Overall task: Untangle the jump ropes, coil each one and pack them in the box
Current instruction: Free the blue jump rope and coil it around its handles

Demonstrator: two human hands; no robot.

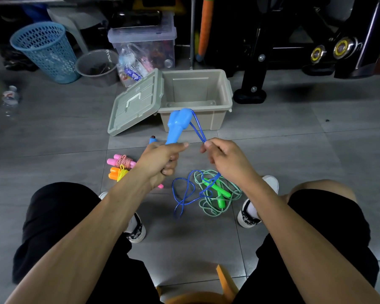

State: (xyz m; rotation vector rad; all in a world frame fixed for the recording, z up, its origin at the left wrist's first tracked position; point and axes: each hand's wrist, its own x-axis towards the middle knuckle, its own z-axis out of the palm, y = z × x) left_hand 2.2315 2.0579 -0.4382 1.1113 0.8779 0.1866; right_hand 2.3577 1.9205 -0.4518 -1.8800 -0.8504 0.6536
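On the tiled floor, two ropes lie coiled; left hand grips blue handles, right hand pinches the cord; box empty.

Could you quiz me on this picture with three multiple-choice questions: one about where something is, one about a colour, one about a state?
1. Where does the lid lie?
A. leaning on the box's left side
B. shut on the box
C. in the basket

2. What colour is the rope held between the hands?
A. green
B. blue
C. pink

3. What state is the box in?
A. open, no ropes inside
B. full of ropes
C. upside down

Answers: 1 A, it rests tilted against the left rim. 2 B, the left hand grips blue handles and the right hand pinches the blue cord. 3 A, its bare inside shows.
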